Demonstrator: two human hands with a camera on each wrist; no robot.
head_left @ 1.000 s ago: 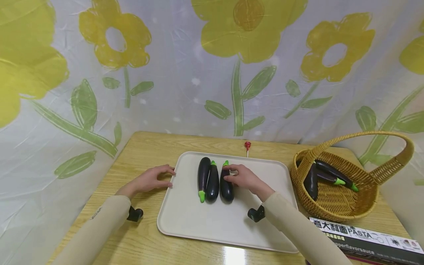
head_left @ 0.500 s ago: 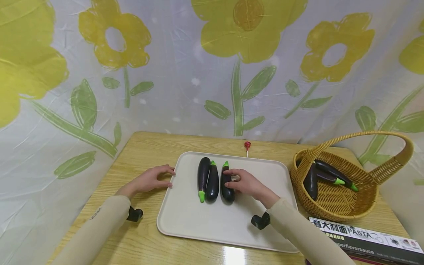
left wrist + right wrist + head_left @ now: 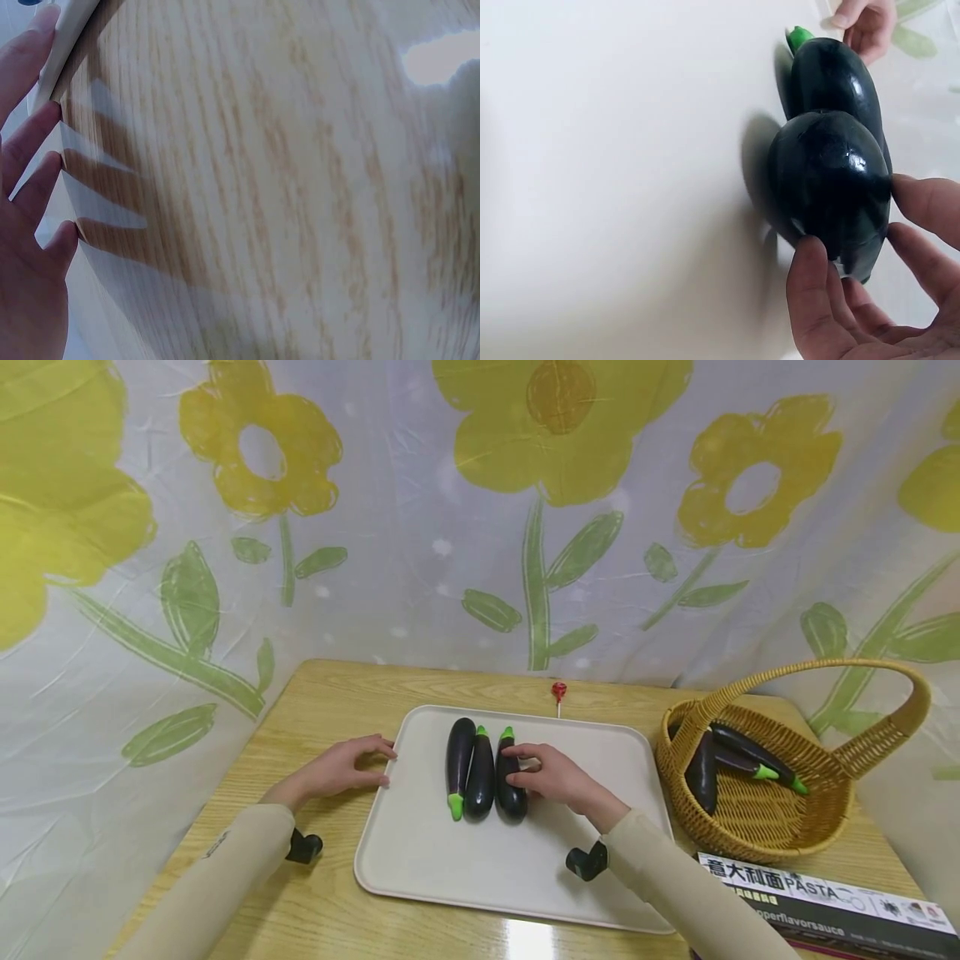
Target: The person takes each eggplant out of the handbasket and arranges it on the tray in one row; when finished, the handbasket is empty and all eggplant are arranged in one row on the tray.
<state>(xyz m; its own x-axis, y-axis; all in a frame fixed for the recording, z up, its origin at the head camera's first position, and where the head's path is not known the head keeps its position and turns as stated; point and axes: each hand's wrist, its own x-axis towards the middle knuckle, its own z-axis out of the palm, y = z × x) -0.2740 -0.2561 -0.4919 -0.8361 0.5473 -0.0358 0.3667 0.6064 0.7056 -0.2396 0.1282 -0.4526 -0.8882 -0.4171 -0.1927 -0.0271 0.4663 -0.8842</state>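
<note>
Three dark, glossy eggplants with green stems lie side by side on a pale tray (image 3: 435, 868). My right hand (image 3: 555, 777) holds the rightmost eggplant (image 3: 512, 797), its fingertips on both sides of the body in the right wrist view. The middle eggplant (image 3: 480, 781) and the left eggplant (image 3: 460, 756) lie close together, with a narrow gap before the held one. My left hand (image 3: 348, 766) rests at the tray's left rim with loosely extended fingers; in the left wrist view the fingers (image 3: 34, 150) spread beside the tray edge over the wood.
A wicker basket (image 3: 750, 852) with a tall handle stands on the right, several more eggplants (image 3: 703, 772) inside. A pasta box (image 3: 825, 902) lies in front of it. Behind the tray is a red lollipop (image 3: 558, 690) on the wooden table (image 3: 330, 693). A flowered cloth (image 3: 405, 568) hangs behind.
My right wrist has turned slightly outward to the right, and the fingertips sit a little lower on the rightmost eggplant. The left hand stays put at the tray rim.
</note>
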